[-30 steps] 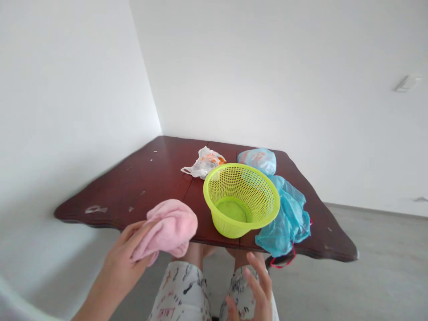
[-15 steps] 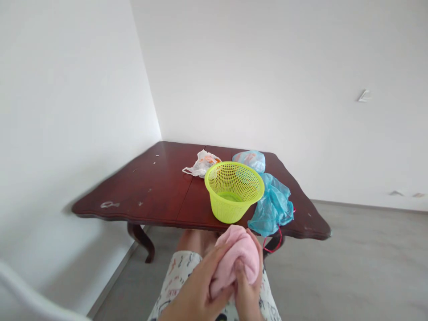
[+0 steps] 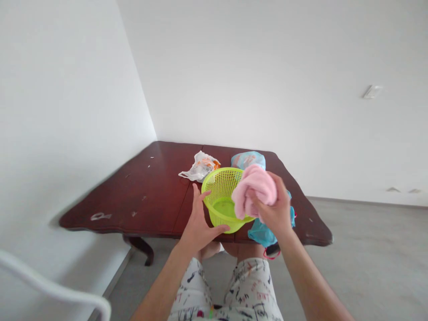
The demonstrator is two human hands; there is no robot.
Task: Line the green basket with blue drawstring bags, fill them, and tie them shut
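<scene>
A bundled pink cloth (image 3: pixel 254 189) is gripped in my right hand (image 3: pixel 276 209), held up over the right side of a yellow-green plastic basket (image 3: pixel 222 220). The basket stands upright near the table's front edge, and the part of its inside that shows holds nothing. My left hand (image 3: pixel 200 220) is at the basket's left side, fingers spread and thumb apart; whether it touches the basket I cannot tell. The cloth and right hand hide the basket's right rim and part of a crumpled blue plastic bag (image 3: pixel 263 232).
The dark red wooden table (image 3: pixel 147 191) stands against white walls. Behind the basket lie a white plastic bag (image 3: pixel 199 168) with orange print and a filled pale blue bag (image 3: pixel 245 159). A white curved bar (image 3: pixel 50 287) shows at lower left.
The pink cloth has risen from my lap, where both hands held it, to over the basket in my right hand alone. My left hand has let go and moved to the basket's left side.
</scene>
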